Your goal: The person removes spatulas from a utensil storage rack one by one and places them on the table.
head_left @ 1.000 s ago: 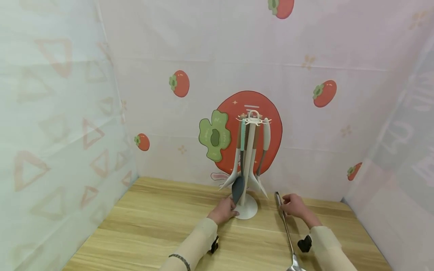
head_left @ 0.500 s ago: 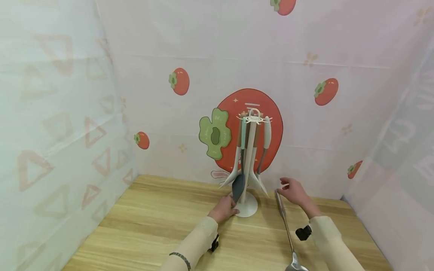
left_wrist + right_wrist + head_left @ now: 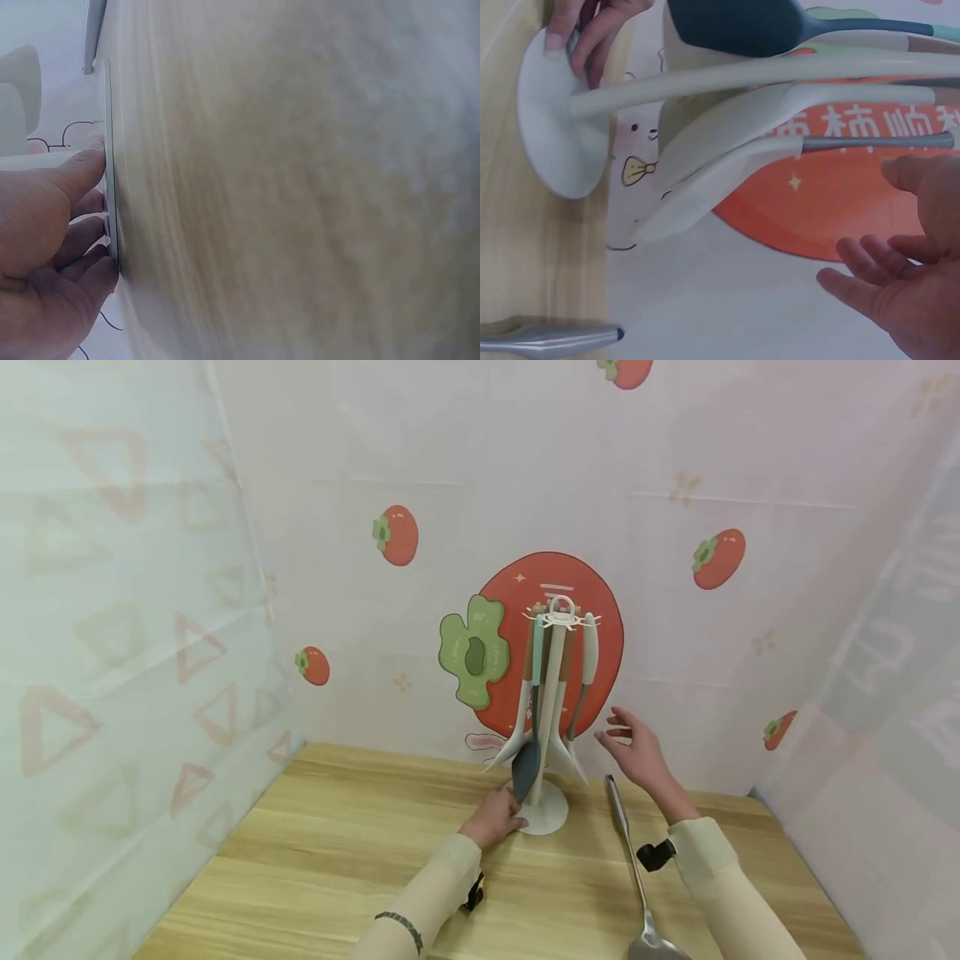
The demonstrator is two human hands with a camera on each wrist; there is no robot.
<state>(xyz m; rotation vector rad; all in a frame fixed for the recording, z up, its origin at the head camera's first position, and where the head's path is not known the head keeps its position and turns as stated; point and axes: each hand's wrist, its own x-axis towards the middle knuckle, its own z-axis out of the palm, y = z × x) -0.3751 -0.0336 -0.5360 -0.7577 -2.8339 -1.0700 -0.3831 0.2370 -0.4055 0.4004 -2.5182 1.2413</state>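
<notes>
A white utensil stand [image 3: 556, 693] stands upright at the back of the table, kitchen tools hanging from its top hooks. My left hand [image 3: 491, 820] grips the rim of its round base [image 3: 562, 165]; in the left wrist view the base [image 3: 111, 180] shows edge-on, the fingers [image 3: 82, 240] at its edge. A dark-headed tool with a mint handle [image 3: 527, 768] hangs just above that hand. My right hand [image 3: 639, 752] is raised beside the stand's right side, fingers spread and holding nothing. In the right wrist view it is near a hanging white tool with a grey shaft [image 3: 885, 141].
A long-handled steel utensil [image 3: 630, 852] lies on the wooden table [image 3: 360, 860] below my right hand, its broad head cut by the frame's bottom edge. Several other white-headed tools [image 3: 516, 747] hang on the stand. A printed cloth wall [image 3: 337, 593] rises behind the table.
My right hand has lifted off the steel utensil's handle and moved up and slightly left toward the stand, its fingers opening. My left hand stays at the base.
</notes>
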